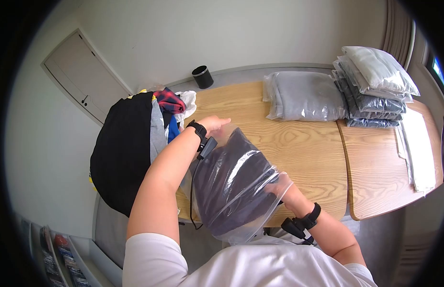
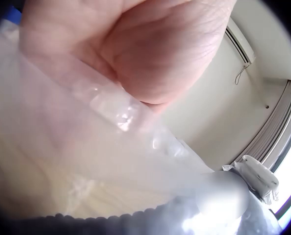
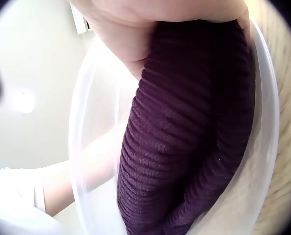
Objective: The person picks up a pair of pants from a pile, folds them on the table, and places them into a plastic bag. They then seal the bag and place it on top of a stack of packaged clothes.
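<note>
A folded dark purple garment (image 1: 234, 177) with a ribbed knit lies inside a clear plastic bag (image 1: 274, 210), tilted in front of the torso. My left hand (image 1: 214, 124) grips the bag at its far left corner; the film covers its fingers in the left wrist view. My right hand (image 1: 283, 187) reaches in through the bag's open mouth at the near right. In the right wrist view its fingers grip the end of the ribbed garment (image 3: 179, 117), and the bag's rim (image 3: 268, 112) stands wide around it. The right fingertips are hidden by the cloth.
Left of the bag, a heap of clothes includes a large black piece (image 1: 121, 148) and a plaid one (image 1: 169, 100). Bagged grey clothing (image 1: 305, 95) and a stack of bagged garments (image 1: 375, 81) lie at the table's far right. Flat white bags (image 1: 418, 148) lie nearer on the right.
</note>
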A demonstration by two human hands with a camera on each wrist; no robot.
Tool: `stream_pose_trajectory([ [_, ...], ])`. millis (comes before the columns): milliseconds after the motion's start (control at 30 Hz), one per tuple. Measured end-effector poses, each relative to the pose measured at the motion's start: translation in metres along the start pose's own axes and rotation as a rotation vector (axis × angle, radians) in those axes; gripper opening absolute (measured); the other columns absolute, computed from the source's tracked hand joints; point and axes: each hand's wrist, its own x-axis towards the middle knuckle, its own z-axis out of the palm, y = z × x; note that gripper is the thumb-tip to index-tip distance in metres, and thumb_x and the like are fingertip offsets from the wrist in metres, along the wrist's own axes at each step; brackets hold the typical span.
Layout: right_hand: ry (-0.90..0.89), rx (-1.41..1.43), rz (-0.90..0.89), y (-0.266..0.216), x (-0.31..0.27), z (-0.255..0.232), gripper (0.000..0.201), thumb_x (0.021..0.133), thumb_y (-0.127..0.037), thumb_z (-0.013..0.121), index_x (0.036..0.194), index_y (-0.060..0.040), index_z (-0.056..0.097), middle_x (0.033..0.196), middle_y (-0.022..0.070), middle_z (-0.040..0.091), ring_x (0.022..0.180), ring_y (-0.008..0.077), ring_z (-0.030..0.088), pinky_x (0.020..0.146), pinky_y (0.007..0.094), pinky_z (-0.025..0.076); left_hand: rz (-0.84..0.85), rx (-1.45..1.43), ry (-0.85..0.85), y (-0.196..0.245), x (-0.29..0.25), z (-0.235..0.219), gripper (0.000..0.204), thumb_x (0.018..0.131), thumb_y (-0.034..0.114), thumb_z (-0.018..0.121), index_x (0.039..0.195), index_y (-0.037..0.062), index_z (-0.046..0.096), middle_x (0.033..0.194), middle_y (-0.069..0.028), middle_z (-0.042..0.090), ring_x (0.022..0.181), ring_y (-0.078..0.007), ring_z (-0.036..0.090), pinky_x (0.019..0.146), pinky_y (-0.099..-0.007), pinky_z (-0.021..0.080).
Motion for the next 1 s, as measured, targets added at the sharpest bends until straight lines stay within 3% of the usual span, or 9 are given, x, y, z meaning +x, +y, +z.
stream_pose_trajectory([
  [133,0.063,-0.268,-0.045,-0.002,0.0,-0.005,0.04,0.077,-0.008,0.07,0.112,0.0047,0.058,0.093,0.0158,0.068,0.084,0.0192,0.063,0.077,0.0314,0.049,0.271,-0.095,0.038,-0.004,0.004,0.01,0.026,0.096,0.029,0.052,0.089,0.0038,0.058,0.066,0.0005,0.049,0.057,-0.0129,0.047,0.051,-0.03,0.04],
  [367,0.131,-0.295,-0.504,-0.012,-0.005,-0.02,0.038,0.084,-0.015,0.07,0.113,0.0052,0.059,0.091,0.0171,0.069,0.082,0.0207,0.065,0.077,0.0318,0.05,0.312,-0.298,0.474,-0.041,0.058,-0.028,0.025,0.092,0.023,0.053,0.08,0.0023,0.062,0.07,-0.0085,0.058,0.059,-0.0213,0.056,0.053,-0.0371,0.045],
  [467,0.137,-0.234,-0.01,-0.011,-0.02,-0.038,0.035,0.086,-0.016,0.068,0.112,0.0058,0.059,0.092,0.0141,0.069,0.083,0.0167,0.064,0.078,0.0307,0.05,0.266,-0.245,0.566,-0.064,0.079,-0.049,0.027,0.089,0.023,0.053,0.075,0.0031,0.063,0.074,-0.0118,0.061,0.061,-0.0247,0.059,0.056,-0.039,0.048],
  [667,0.193,-0.077,0.002,0.011,-0.023,-0.045,0.034,0.088,-0.015,0.066,0.112,0.0081,0.058,0.098,0.0112,0.068,0.087,0.0141,0.062,0.08,0.0283,0.049,0.384,-0.028,0.641,-0.064,0.069,-0.053,0.038,0.085,0.035,0.056,0.07,0.0018,0.067,0.065,-0.0154,0.065,0.065,-0.0306,0.064,0.065,-0.0437,0.048],
  [700,0.185,-0.086,0.021,0.011,-0.024,-0.045,0.034,0.088,-0.015,0.066,0.112,0.0081,0.058,0.098,0.0112,0.068,0.087,0.0141,0.062,0.08,0.0283,0.049,0.294,0.455,0.617,-0.039,0.038,-0.062,0.047,0.085,0.045,0.059,0.089,-0.0005,0.069,0.087,-0.0218,0.069,0.082,-0.0343,0.066,0.075,-0.0444,0.049],
  [733,0.202,-0.016,-0.003,0.009,-0.025,-0.044,0.032,0.089,-0.013,0.065,0.112,0.0085,0.058,0.1,0.0111,0.068,0.088,0.0148,0.062,0.081,0.0283,0.049,0.414,0.359,0.884,-0.042,0.024,-0.056,0.065,0.083,0.055,0.059,0.111,-0.0037,0.062,0.113,-0.0277,0.061,0.102,-0.0373,0.061,0.086,-0.0439,0.047],
  [767,0.22,0.055,-0.025,0.008,-0.024,-0.043,0.03,0.09,-0.011,0.063,0.112,0.009,0.058,0.101,0.011,0.067,0.089,0.0154,0.062,0.081,0.0283,0.049,0.351,0.313,0.819,-0.026,-0.009,-0.062,0.074,0.083,0.057,0.059,0.123,-0.0055,0.052,0.125,-0.0284,0.054,0.112,-0.0383,0.056,0.093,-0.0412,0.045],
  [900,0.25,0.164,-0.008,0.014,-0.018,-0.045,0.031,0.089,-0.009,0.063,0.114,0.0072,0.056,0.104,0.0112,0.066,0.092,0.0161,0.062,0.083,0.0285,0.049,0.728,-0.09,0.789,-0.031,-0.151,-0.025,0.026,0.09,0.027,0.063,0.09,0.0007,0.059,0.079,-0.0038,0.061,0.07,-0.0098,0.054,0.057,-0.0265,0.044],
  [1000,0.26,0.21,0.048,0.012,-0.018,-0.044,0.033,0.088,-0.013,0.065,0.115,0.0052,0.056,0.106,0.0114,0.066,0.092,0.0179,0.063,0.082,0.0286,0.049,0.465,-0.044,0.567,-0.071,-0.226,0.036,0.026,0.094,0.026,0.058,0.081,0.0032,0.059,0.071,0.0009,0.057,0.065,-0.0055,0.051,0.061,-0.0211,0.042],
])
